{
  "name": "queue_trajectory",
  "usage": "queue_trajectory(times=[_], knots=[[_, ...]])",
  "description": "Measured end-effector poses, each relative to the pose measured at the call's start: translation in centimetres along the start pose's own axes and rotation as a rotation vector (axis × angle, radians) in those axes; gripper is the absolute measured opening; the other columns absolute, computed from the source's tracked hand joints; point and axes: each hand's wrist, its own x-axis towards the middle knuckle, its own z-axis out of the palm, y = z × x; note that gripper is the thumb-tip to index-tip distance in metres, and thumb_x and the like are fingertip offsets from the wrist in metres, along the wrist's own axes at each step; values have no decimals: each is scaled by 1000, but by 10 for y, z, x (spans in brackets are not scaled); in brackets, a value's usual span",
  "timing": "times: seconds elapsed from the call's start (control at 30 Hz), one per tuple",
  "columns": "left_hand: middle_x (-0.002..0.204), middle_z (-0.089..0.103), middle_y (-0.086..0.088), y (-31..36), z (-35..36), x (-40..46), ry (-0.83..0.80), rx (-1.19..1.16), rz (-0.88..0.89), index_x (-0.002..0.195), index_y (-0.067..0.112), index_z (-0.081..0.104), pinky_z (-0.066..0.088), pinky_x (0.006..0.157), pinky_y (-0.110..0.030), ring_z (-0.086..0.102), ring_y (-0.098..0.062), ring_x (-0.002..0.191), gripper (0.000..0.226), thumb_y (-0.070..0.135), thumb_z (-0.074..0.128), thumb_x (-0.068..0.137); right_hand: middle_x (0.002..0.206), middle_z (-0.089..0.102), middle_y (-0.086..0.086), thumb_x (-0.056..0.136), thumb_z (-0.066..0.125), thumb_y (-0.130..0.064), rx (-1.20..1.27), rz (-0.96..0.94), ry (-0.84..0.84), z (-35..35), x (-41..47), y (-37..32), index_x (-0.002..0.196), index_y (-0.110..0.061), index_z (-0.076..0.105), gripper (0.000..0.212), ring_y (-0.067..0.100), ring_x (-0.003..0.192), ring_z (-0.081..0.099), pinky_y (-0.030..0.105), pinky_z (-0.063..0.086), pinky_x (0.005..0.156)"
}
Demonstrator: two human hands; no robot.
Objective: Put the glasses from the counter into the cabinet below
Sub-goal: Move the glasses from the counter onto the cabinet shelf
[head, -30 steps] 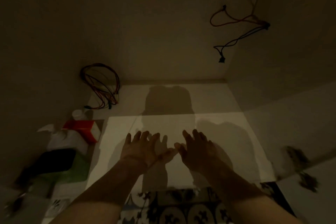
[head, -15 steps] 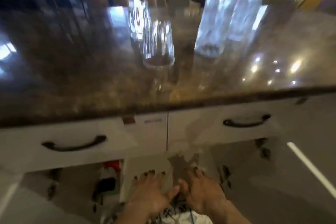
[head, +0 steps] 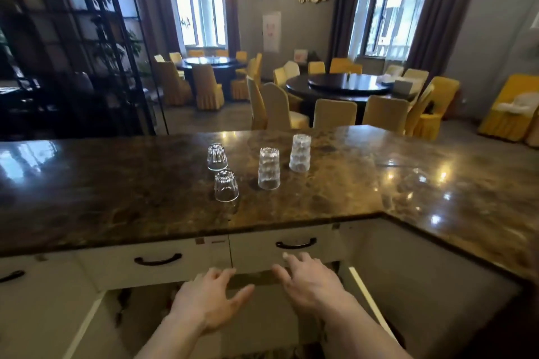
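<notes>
Several clear glasses stand upside down on the brown marble counter (head: 116,198): a short smooth one (head: 226,186) nearest me, another short one (head: 217,156) behind it, a taller ribbed one (head: 268,168) and a second ribbed one (head: 300,152) further right. My left hand (head: 208,300) and my right hand (head: 312,283) hover below the counter edge in front of the open cabinet (head: 262,315). Both hands are empty with fingers spread.
Two white drawers with dark handles (head: 157,260) (head: 296,243) sit under the counter. Open white cabinet doors (head: 78,326) (head: 370,300) flank my arms. The counter turns toward me on the right (head: 466,213). Beyond it are round tables and yellow chairs.
My view has lifted from the dark cabinet interior up to the counter top. Both hands have come out of the cabinet and stay empty and spread.
</notes>
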Motion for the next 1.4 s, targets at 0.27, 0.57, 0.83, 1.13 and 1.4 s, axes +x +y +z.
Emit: queue_trajectory(times=[0.27, 0.57, 0.83, 1.13, 1.4], knots=[[154, 40, 6, 43, -118, -39, 403, 52, 89, 150, 42, 30, 34, 111, -44, 41, -21, 138, 91, 91, 21, 74, 161, 31, 10, 100, 27, -64, -35, -127, 312, -125, -48, -26, 155, -29, 29, 66, 31, 147, 30, 51, 33, 115], [166, 14, 1, 63, -173, -46, 723, 73, 162, 155, 40, 16, 3, 123, -48, 6, -21, 152, 84, 83, 22, 83, 168, 11, 13, 103, 31, -57, -145, -248, 526, -171, -42, -54, 158, -28, 21, 63, 31, 155, 6, 53, 16, 123], [167, 7, 2, 46, -165, -27, 714, 99, 128, 156, 41, 8, 2, 123, -49, 2, -21, 153, 83, 82, 24, 85, 169, 9, 13, 103, 31, -57, -176, -256, 502, -164, -14, -52, 159, -27, 17, 65, 31, 155, 6, 52, 14, 124], [167, 4, -1, -3, -163, 63, 637, 258, 194, 156, 41, 1, 0, 123, -49, -2, -22, 153, 87, 80, 33, 85, 169, 7, 13, 102, 32, -58, -285, -251, 456, -146, 71, -76, 160, -26, 14, 69, 31, 156, 2, 51, 11, 125], [166, -9, -5, -44, -171, 194, 379, 472, 392, 155, 38, -8, -4, 122, -50, -12, -27, 152, 104, 63, 62, 82, 169, 1, 17, 99, 56, -37, -577, -228, 374, -134, 192, -107, 160, -23, 6, 80, 35, 155, -3, 51, 6, 125]])
